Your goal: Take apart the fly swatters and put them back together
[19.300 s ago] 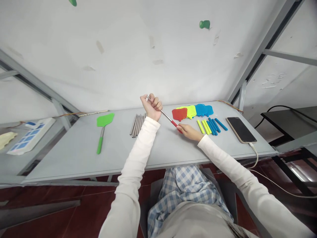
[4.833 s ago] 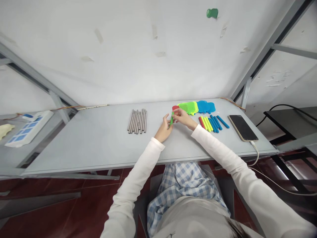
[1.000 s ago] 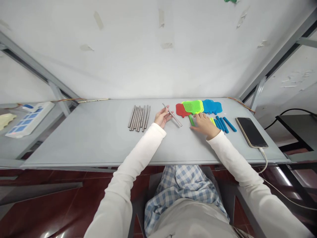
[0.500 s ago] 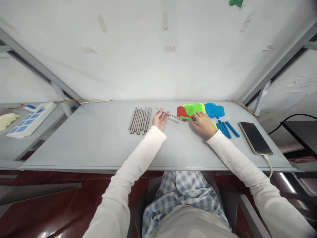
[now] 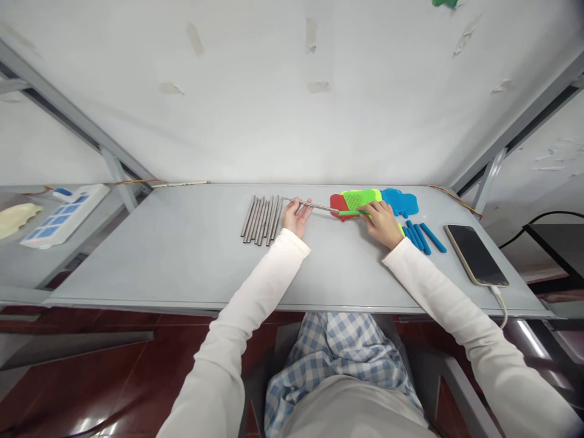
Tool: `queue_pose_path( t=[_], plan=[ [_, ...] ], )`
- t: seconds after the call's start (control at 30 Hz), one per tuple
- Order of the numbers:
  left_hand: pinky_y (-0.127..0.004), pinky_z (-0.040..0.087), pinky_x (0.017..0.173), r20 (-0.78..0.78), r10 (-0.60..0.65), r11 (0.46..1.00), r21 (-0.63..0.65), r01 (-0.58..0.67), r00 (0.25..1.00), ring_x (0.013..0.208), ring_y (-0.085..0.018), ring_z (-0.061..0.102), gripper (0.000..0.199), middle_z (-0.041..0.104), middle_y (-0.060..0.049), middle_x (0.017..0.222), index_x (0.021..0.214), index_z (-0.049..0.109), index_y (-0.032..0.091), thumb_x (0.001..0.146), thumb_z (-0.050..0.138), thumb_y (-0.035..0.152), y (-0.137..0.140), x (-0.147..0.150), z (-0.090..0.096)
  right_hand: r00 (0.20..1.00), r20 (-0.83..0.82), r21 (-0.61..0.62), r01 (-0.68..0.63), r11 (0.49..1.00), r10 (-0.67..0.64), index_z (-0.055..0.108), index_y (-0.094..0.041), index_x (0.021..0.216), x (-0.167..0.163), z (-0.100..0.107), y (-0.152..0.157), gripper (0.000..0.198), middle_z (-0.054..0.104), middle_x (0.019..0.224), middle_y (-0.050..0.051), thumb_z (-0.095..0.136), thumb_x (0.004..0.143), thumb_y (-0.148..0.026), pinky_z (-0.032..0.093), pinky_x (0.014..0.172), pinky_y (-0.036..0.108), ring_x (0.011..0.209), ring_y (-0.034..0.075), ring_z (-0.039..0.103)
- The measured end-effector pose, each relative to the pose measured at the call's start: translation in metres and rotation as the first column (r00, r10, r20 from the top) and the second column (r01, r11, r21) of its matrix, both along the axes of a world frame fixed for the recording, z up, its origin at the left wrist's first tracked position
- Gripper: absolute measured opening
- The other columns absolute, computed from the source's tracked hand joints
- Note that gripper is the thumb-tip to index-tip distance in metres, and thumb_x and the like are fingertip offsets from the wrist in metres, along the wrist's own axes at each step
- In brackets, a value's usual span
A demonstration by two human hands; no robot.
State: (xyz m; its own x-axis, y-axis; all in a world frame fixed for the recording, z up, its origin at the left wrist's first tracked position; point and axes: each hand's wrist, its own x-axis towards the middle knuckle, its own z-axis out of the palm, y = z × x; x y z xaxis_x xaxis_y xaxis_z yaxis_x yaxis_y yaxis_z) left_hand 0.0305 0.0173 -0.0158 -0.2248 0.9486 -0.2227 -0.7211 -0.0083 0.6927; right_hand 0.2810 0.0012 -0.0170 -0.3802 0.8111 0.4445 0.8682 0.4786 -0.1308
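My left hand (image 5: 295, 220) pinches a thin metal rod (image 5: 323, 207) near its middle, its free end pointing left over the table. The rod's right end meets the left end of a slim green tube (image 5: 349, 213); whether it sits inside the tube, I cannot tell. That tube is gripped by the fingers of my right hand (image 5: 383, 225). Left of my left hand lies a row of several similar metal rods (image 5: 259, 222). By my right wrist are several blue tubes (image 5: 425, 238) and a partly hidden yellow one (image 5: 401, 229).
Behind my right hand lie flat soft pieces: red (image 5: 336, 202), perforated green (image 5: 358, 199) over yellow, and blue (image 5: 401, 201). A phone (image 5: 477, 255) with a charging cable rests on the grey table (image 5: 159, 255) at right. A white power strip (image 5: 68, 216) is at far left.
The rod's right end and the green tube's left end have come together in line, where before they crossed at an angle. The view has shifted slightly.
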Motion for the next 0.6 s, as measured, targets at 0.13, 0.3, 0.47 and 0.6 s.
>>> queue_pose_path(
  t=[0.13,0.3,0.47,0.6],
  plan=[
    [-0.037,0.049,0.099,0.019,-0.005,0.999,0.032,0.004,1.000,0.104,-0.020,0.067,0.007,0.067,-0.003,0.086,0.081,0.053,0.018,0.087,0.055,0.016,0.0006,-0.0006,-0.0021,1.000,-0.005,-0.014,0.015,1.000,-0.015,0.062,-0.018,0.112,-0.0017,0.0012,-0.0016,0.035,0.061,0.102,0.012,0.033,0.095,-0.030,0.034,0.080,0.039,0.097,0.029,0.048],
    [-0.039,0.050,0.099,0.080,0.001,1.000,0.031,-0.003,0.997,0.101,-0.021,0.068,0.009,0.065,-0.003,0.080,0.079,0.053,0.017,0.086,0.056,0.013,-0.0005,0.0001,-0.0016,0.999,0.007,-0.021,0.048,0.999,-0.048,0.062,-0.017,0.112,-0.0020,0.0018,-0.0018,0.036,0.060,0.103,0.013,0.033,0.095,-0.028,0.033,0.080,0.040,0.099,0.029,0.047],
    [-0.041,0.047,0.102,0.106,0.004,0.999,0.032,-0.007,0.994,0.105,-0.022,0.067,0.007,0.066,-0.004,0.082,0.081,0.055,0.016,0.086,0.056,0.012,-0.0004,0.0009,-0.0017,1.000,-0.025,-0.007,0.010,1.000,-0.010,0.063,-0.018,0.110,-0.0013,-0.0025,0.0005,0.032,0.061,0.100,0.012,0.037,0.095,-0.028,0.034,0.079,0.039,0.097,0.028,0.049],
    [-0.041,0.045,0.103,0.102,0.026,0.999,0.035,-0.029,0.994,0.108,-0.022,0.066,0.008,0.069,-0.005,0.089,0.080,0.054,0.016,0.085,0.060,0.013,0.0002,0.0010,-0.0026,0.997,-0.075,0.040,-0.029,0.999,0.032,0.064,-0.019,0.107,-0.0011,-0.0071,0.0020,0.029,0.061,0.096,0.010,0.040,0.095,-0.030,0.034,0.078,0.038,0.093,0.027,0.050]
  ],
)
